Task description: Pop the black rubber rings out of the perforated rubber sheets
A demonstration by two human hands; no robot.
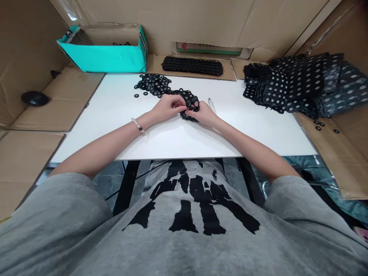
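1. The left hand (168, 108) and right hand (203, 113) sit together near the middle of the white surface (86, 130), closer to its far edge than its near edge.
2. The bunch of linked black rings (191, 100) lies between and under both hands, with its lower part resting on the surface. Each grip is closed on it, with the fingers curled over the rings, though the fingers partly hide the exact hold.
3. A bead bracelet (137, 126) circles the left wrist.
4. A slim tool (212, 105) lies just beside the right hand's fingers, too small to identify exactly.
5. A pile of loose black rings (153, 84) sits at the far edge of the surface, just beyond the left hand, and touches the upper end of the bunch.
6. Past the far edge, a black strip of linked rings (192, 66) lies on a cardboard sheet (155, 63), well ahead of the hands.
7. A teal box (115, 57) stands beyond the far left corner of the surface, with dark pieces inside.
8. A heap of black sheets with white dots (299, 86) covers the far right corner and spills over the side.
9. A few loose rings (318, 125) lie on cardboard past the right edge.
10. A round black object (35, 98) rests on cardboard off the left edge.
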